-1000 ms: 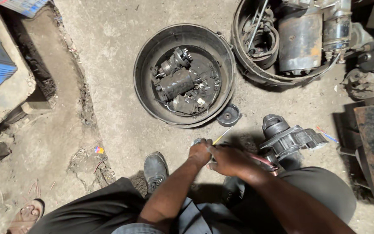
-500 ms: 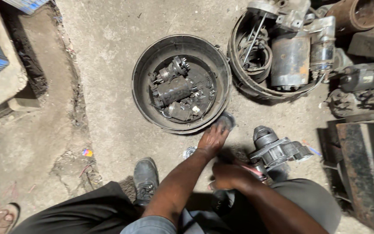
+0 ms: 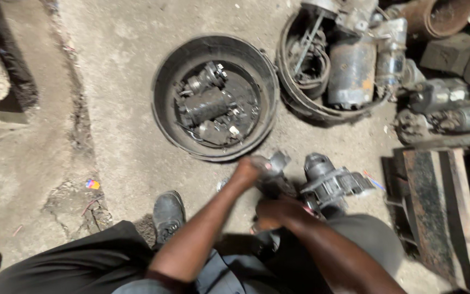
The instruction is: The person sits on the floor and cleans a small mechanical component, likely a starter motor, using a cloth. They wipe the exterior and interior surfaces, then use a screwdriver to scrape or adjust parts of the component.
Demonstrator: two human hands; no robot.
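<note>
My left hand (image 3: 247, 170) is closed on a small grey metal part (image 3: 274, 162), blurred, just in front of the black round tub (image 3: 161, 87). My right hand (image 3: 279, 210) is curled below it, fingers shut on what looks like a red-handled tool (image 3: 312, 206), mostly hidden. A grey starter motor (image 3: 333, 182) lies on the concrete right beside both hands. The tub holds several greasy motor parts (image 3: 208, 106).
A second ring-shaped container (image 3: 292, 103) with larger motors (image 3: 352, 71) stands at the back right. More motors (image 3: 452, 117) and blocks lie at the far right above a rusty wooden pallet (image 3: 436, 207). My black shoe (image 3: 168, 215) is on the floor at the left.
My left hand reached forward to a small round part near the tub, then drew back holding a metal piece. The view shifted left and downward.
</note>
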